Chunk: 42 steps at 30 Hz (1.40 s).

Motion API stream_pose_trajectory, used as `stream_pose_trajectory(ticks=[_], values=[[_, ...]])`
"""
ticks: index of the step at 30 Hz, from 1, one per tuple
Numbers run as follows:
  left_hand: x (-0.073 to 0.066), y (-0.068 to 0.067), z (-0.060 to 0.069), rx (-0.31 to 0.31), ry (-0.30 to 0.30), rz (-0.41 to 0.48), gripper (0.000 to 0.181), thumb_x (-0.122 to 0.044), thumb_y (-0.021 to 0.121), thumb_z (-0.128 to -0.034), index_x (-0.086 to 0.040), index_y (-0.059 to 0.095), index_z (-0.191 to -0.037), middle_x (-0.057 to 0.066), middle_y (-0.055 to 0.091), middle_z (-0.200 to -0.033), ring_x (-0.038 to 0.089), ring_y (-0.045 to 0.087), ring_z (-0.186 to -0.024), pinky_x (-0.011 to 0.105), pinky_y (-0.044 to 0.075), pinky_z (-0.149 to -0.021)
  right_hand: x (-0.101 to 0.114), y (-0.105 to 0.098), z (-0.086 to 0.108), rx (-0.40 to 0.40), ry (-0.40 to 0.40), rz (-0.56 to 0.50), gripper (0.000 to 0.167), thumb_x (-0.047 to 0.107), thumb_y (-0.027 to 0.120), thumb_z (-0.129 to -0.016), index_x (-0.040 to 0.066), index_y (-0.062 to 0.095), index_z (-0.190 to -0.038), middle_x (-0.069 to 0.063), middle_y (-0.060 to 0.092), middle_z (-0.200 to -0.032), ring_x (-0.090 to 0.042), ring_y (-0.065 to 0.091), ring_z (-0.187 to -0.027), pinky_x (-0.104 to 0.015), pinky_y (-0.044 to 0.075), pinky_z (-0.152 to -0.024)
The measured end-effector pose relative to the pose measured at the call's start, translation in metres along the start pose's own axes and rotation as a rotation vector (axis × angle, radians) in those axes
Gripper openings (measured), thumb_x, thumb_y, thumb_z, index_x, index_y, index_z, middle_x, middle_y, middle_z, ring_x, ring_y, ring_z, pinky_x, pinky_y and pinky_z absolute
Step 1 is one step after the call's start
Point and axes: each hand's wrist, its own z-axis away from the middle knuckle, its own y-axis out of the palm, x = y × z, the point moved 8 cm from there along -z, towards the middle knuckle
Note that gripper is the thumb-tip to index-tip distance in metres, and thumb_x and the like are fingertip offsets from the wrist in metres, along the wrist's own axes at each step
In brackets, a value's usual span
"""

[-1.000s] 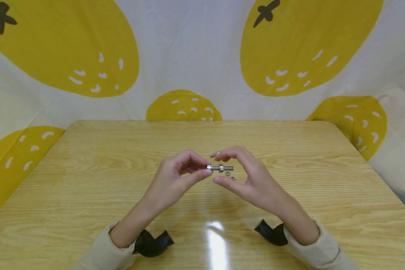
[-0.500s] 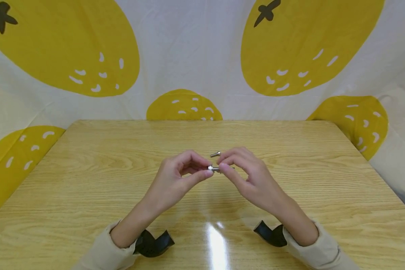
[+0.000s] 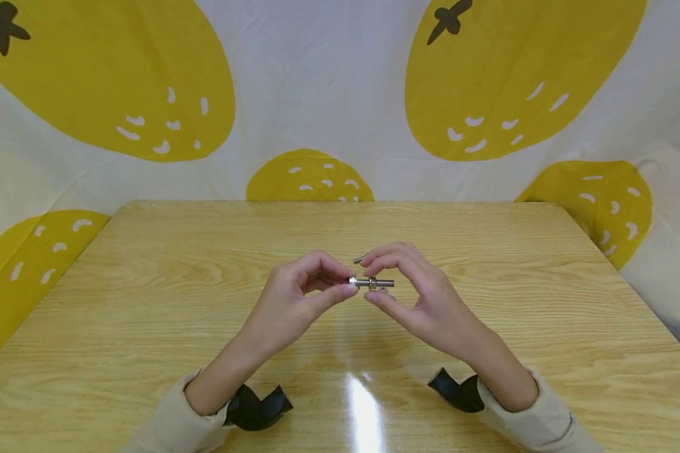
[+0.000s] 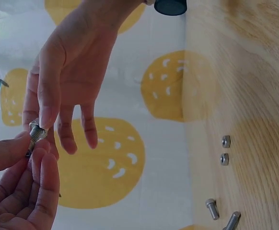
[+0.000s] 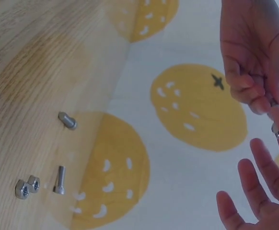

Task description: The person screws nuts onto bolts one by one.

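Observation:
In the head view my left hand (image 3: 294,305) pinches the head end of a silver bolt (image 3: 387,283) held level above the table, its shank pointing right. A nut (image 3: 372,284) sits around the middle of the shank. My right hand (image 3: 430,305) has its thumb below and its fingers above that nut, spread slightly apart. The left wrist view has my left hand (image 4: 27,191) at the lower left and my right hand (image 4: 75,72) above, the bolt (image 4: 35,136) between them. My right hand's other fingers are extended in the right wrist view (image 5: 264,201).
Two loose nuts (image 4: 226,141) (image 4: 224,159) lie on the wooden table (image 4: 254,96), with two smaller bolts (image 5: 67,120) (image 5: 59,181) near them. Behind the table hangs a white cloth (image 3: 317,82) with yellow fruit shapes. Black wrist mounts (image 3: 257,409) (image 3: 458,391) jut inward from both sleeves.
My right thumb and fingers closed around the nut half a second ago and have parted again, uncovering it. My left hand has kept its grip on the bolt, nearly still.

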Motion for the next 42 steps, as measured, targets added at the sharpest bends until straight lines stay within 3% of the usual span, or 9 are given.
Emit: stream_pose_trajectory(ticks=[4, 10, 12, 17, 21, 28, 34, 38, 42], values=[[0.001, -0.001, 0.001, 0.000, -0.018, 0.002, 0.011, -0.012, 0.067, -0.0857, -0.009, 0.065, -0.096, 0.002, 0.068, -0.094, 0.013, 0.066, -0.080, 0.026, 0.054, -0.070, -0.001, 0.000, 0.000, -0.005, -0.001, 0.002, 0.025, 0.001, 0.069, -0.081, 0.008, 0.059, -0.103, -0.004, 0.058, -0.112, -0.015, 0.052, -0.109, -0.027, 0.043, -0.093], [0.000, -0.001, 0.001, 0.000, -0.010, 0.012, 0.011, -0.013, 0.067, -0.0854, -0.009, 0.065, -0.096, 0.003, 0.068, -0.094, 0.018, 0.067, -0.081, 0.026, 0.054, -0.070, -0.007, 0.001, 0.000, 0.015, 0.081, 0.028, 0.007, 0.009, 0.060, -0.090, 0.014, 0.064, -0.093, 0.000, 0.060, -0.109, -0.013, 0.050, -0.108, -0.029, 0.045, -0.087], [0.000, -0.001, 0.001, 0.002, -0.011, 0.017, 0.011, -0.012, 0.068, -0.0853, -0.009, 0.065, -0.096, 0.003, 0.068, -0.094, 0.019, 0.067, -0.081, 0.026, 0.054, -0.069, -0.009, 0.001, 0.001, 0.018, 0.108, 0.044, 0.011, 0.012, 0.055, -0.094, 0.014, 0.065, -0.091, 0.000, 0.061, -0.108, -0.013, 0.051, -0.107, -0.031, 0.046, -0.084], [0.000, -0.001, 0.000, 0.001, -0.013, 0.005, 0.011, -0.012, 0.067, -0.0857, -0.009, 0.065, -0.096, 0.003, 0.068, -0.093, 0.012, 0.066, -0.079, 0.027, 0.054, -0.069, -0.013, 0.000, 0.002, 0.032, 0.167, 0.044, 0.022, 0.019, 0.060, -0.092, 0.014, 0.059, -0.113, 0.002, 0.057, -0.116, -0.014, 0.048, -0.110, -0.034, 0.045, -0.087], [0.000, -0.001, 0.000, -0.001, -0.012, -0.006, 0.011, -0.012, 0.067, -0.0858, -0.009, 0.065, -0.096, 0.002, 0.068, -0.093, 0.011, 0.066, -0.079, 0.027, 0.054, -0.070, -0.007, 0.001, 0.001, 0.029, 0.109, 0.025, 0.039, 0.013, 0.071, -0.082, 0.012, 0.054, -0.117, 0.000, 0.055, -0.119, -0.014, 0.046, -0.112, -0.032, 0.041, -0.094], [0.000, -0.002, 0.000, -0.005, -0.010, 0.002, 0.011, -0.013, 0.067, -0.0856, -0.009, 0.065, -0.096, 0.003, 0.068, -0.094, 0.014, 0.067, -0.080, 0.027, 0.054, -0.069, -0.002, 0.002, 0.000, -0.001, 0.003, 0.029, 0.023, 0.005, 0.067, -0.084, 0.011, 0.057, -0.104, -0.004, 0.057, -0.116, -0.017, 0.047, -0.110, -0.032, 0.042, -0.091], [0.000, -0.001, 0.000, -0.002, -0.008, 0.010, 0.011, -0.013, 0.068, -0.0853, -0.009, 0.065, -0.095, 0.003, 0.069, -0.094, 0.011, 0.066, -0.079, 0.027, 0.054, -0.069, -0.008, 0.004, 0.001, 0.023, 0.067, 0.050, 0.005, 0.013, 0.058, -0.092, 0.014, 0.062, -0.095, -0.002, 0.057, -0.115, -0.017, 0.045, -0.110, -0.035, 0.042, -0.085], [0.000, -0.001, 0.000, -0.002, -0.009, 0.008, 0.011, -0.012, 0.067, -0.0854, -0.008, 0.065, -0.095, 0.003, 0.069, -0.093, 0.013, 0.067, -0.079, 0.027, 0.054, -0.069, -0.011, 0.005, 0.002, 0.047, 0.130, 0.044, 0.011, 0.018, 0.059, -0.092, 0.015, 0.061, -0.103, -0.003, 0.054, -0.121, -0.017, 0.042, -0.115, -0.039, 0.041, -0.087], [0.000, -0.001, 0.000, 0.000, -0.009, 0.004, 0.011, -0.012, 0.067, -0.0858, -0.009, 0.065, -0.096, 0.003, 0.068, -0.094, 0.014, 0.067, -0.080, 0.027, 0.054, -0.069, -0.008, 0.003, 0.001, 0.052, 0.122, 0.019, 0.037, 0.014, 0.070, -0.084, 0.014, 0.054, -0.118, -0.002, 0.050, -0.126, -0.016, 0.039, -0.119, -0.040, 0.039, -0.095]])
